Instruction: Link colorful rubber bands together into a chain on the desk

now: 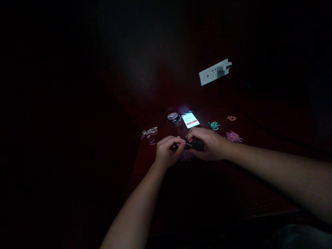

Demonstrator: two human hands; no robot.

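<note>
Thumb and fingers of my left hand (168,149) are pinched on a thin, pale hair tie (188,144), which sticks out to the right. My right hand (207,143) is just beside it, thumb and forefinger apart around the free end, without visibly gripping it. Below the hands lies a pile of purple hair ties (186,156), partly covered by them. To the right are a pink pile (233,137), a few green hair ties (214,125) and some orange ones (231,118). A mixed-colour heap (150,133) lies left of my left hand.
A lit phone (191,120) lies just beyond my hands. Beside it stands a small clear jar (174,120) with a patterned lid. Farther back is a white power socket (214,72) with a plug in it. The dark red table (145,159) is dimly lit; its surroundings are nearly black.
</note>
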